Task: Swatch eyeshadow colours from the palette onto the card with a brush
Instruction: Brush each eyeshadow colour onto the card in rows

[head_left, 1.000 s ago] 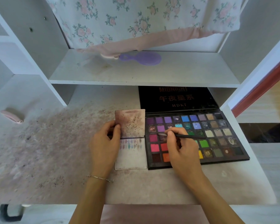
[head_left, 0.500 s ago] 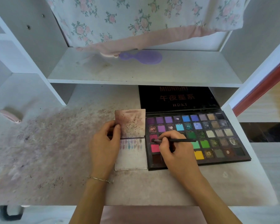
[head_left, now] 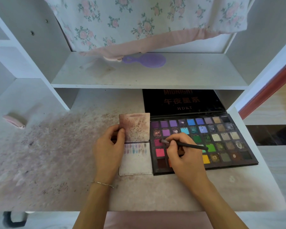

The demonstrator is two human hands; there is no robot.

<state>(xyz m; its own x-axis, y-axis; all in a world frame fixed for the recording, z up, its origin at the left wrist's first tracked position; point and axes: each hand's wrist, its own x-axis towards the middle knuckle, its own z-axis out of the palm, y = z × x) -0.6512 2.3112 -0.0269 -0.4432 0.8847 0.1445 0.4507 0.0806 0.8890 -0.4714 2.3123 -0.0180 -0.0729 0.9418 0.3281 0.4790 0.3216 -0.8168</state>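
The stained white surface (head_left: 56, 162) carries everything. On it, at about 3 o'clock from the picture's centre, lies the open eyeshadow palette (head_left: 221, 141), its long axis running from 9 to 3 o'clock and its black lid (head_left: 183, 101) raised at the 12 o'clock edge. Touching its 9 o'clock side is the folded card (head_left: 135, 159), long axis from 12 to 6 o'clock, with a row of small colour streaks across its lower leaf. The left hand (head_left: 108, 151) pinches the card's 9 o'clock edge at the fold. The right hand (head_left: 183, 156) grips the thin black brush (head_left: 188, 145), which lies nearly level, handle toward 3 o'clock, bristles toward 9 o'clock on a pink pan in the palette's leftmost column. A second ago the bristles sat one column further toward 3 o'clock; the left hand has not shifted.
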